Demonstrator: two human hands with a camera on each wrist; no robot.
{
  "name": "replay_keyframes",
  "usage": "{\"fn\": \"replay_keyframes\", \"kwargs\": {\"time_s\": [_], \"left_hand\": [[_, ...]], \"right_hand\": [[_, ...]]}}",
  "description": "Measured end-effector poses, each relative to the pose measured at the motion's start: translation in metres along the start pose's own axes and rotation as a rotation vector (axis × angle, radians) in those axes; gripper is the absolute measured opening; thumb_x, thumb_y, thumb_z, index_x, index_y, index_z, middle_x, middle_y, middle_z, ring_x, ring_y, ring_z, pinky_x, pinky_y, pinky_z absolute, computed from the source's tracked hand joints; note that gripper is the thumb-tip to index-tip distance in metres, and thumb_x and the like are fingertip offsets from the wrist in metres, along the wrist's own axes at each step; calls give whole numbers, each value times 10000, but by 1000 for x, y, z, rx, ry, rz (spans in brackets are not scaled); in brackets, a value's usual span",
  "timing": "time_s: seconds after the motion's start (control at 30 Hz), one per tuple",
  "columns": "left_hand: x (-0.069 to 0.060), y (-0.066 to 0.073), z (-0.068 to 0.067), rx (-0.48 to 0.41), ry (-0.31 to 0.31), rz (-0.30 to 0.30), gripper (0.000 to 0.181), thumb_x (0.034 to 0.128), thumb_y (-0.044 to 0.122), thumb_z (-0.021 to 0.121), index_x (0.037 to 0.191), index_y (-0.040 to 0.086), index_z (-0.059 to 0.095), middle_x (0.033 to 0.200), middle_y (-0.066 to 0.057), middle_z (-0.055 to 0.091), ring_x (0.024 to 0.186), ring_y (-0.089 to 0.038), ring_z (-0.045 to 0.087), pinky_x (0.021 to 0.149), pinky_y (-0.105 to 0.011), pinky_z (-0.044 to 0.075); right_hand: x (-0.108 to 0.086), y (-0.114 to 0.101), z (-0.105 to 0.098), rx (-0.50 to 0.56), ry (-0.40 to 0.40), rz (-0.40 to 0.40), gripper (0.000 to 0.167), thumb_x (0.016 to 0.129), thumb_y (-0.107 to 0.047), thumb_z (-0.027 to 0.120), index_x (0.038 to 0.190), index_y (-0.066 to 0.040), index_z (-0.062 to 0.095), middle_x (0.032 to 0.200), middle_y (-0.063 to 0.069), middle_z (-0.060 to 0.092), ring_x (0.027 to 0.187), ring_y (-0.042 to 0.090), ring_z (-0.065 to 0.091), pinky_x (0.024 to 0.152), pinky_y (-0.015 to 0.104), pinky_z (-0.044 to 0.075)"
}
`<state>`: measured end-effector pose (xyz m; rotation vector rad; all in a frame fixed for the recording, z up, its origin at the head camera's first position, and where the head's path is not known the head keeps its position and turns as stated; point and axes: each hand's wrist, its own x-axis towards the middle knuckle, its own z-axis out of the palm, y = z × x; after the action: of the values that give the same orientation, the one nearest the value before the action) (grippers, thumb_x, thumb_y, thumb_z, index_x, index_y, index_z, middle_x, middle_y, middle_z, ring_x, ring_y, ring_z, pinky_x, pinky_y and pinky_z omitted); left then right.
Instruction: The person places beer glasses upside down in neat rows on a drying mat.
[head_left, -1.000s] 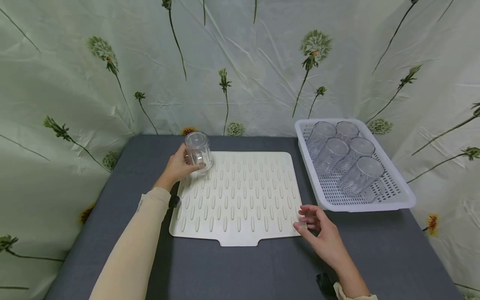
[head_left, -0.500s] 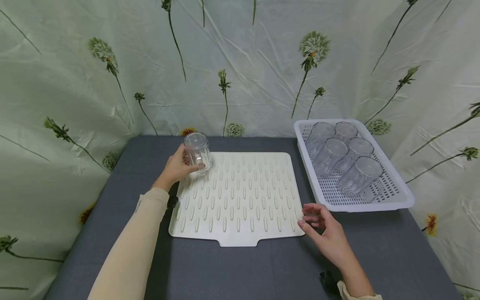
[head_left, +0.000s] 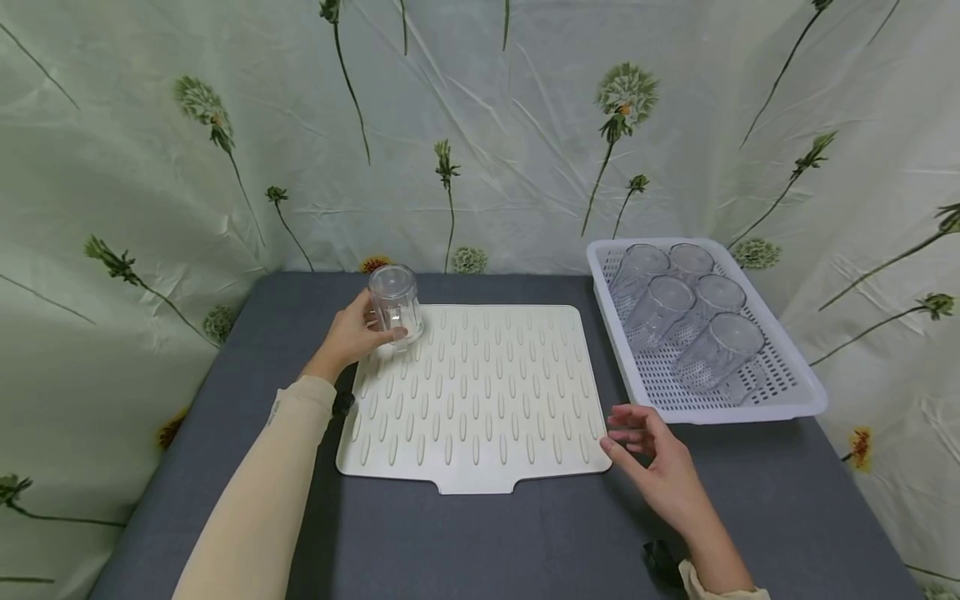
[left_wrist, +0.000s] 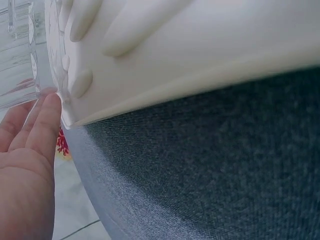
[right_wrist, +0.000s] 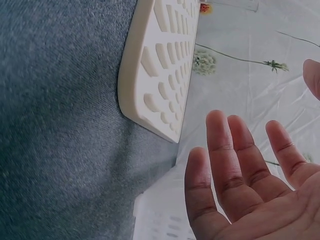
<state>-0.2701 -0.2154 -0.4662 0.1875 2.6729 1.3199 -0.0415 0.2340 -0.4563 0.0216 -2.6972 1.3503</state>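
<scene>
A clear glass mug (head_left: 394,305) stands at the back left corner of the white ridged mat (head_left: 477,392). My left hand (head_left: 351,335) grips it, thumb in front and fingers on its left side; in the left wrist view the fingers of the left hand (left_wrist: 30,145) touch the glass (left_wrist: 17,55) low down. My right hand (head_left: 660,468) hovers by the mat's front right corner, fingers apart and slightly bent, holding nothing. In the right wrist view the palm of the right hand (right_wrist: 250,190) faces up beside the mat (right_wrist: 165,65).
A white perforated basket (head_left: 765,414) at the right holds several clear glass mugs (head_left: 667,310), lying tilted. Both basket and mat sit on a dark grey cloth-covered table (head_left: 450,542). Behind hangs a flowered curtain (head_left: 517,167).
My right hand has drifted slightly right, away from the mat's corner. My left hand still holds the mug at the same corner of the mat.
</scene>
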Motion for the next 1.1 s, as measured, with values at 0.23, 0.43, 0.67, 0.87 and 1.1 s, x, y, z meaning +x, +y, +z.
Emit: {"fn": "replay_keyframes", "kwargs": {"time_s": [0.23, 0.43, 0.67, 0.87, 1.1], "left_hand": [[2, 0, 0, 7, -9, -2, 873, 946, 333, 847, 1644, 154, 354, 1634, -231, 475, 1493, -481, 494, 1203, -616, 459], [2, -1, -1, 19, -12, 10, 898, 954, 341, 835, 1667, 155, 321, 1613, -251, 488, 1477, -486, 507, 1186, -626, 472], [2, -3, -1, 30, -6, 41, 915, 947, 323, 841, 1671, 142, 313, 1605, -260, 498, 1471, -491, 513, 1187, -632, 467], [0, -1, -3, 30, -10, 57, 915, 946, 298, 847, 1672, 142, 312, 1621, -238, 489, 1484, -473, 507, 1192, -613, 470], [-5, 0, -6, 25, -1, 55, 915, 939, 278, 857, 1667, 141, 321, 1596, -253, 513, 1473, -461, 524, 1186, -582, 490]], "right_hand": [[0, -3, -6, -11, -24, -6, 481, 986, -175, 800, 1401, -56, 588, 1196, 99, 771, 970, -30, 684, 867, 205, 586], [-2, -12, -16, -56, -38, -35, 480, 974, -187, 815, 1391, -83, 601, 1174, 62, 777, 940, -31, 682, 855, 243, 604], [5, -20, -31, -72, -21, -96, 399, 976, -150, 806, 1334, -94, 639, 1165, 75, 778, 941, -59, 688, 835, 170, 583], [16, -22, -48, -130, -20, -69, 420, 981, -176, 803, 1353, -81, 632, 1218, 124, 760, 961, -122, 654, 822, 125, 567], [25, -21, -70, -159, 6, -105, 414, 985, -156, 793, 1360, -80, 635, 1234, 162, 757, 948, -185, 620, 758, 74, 512]]}}
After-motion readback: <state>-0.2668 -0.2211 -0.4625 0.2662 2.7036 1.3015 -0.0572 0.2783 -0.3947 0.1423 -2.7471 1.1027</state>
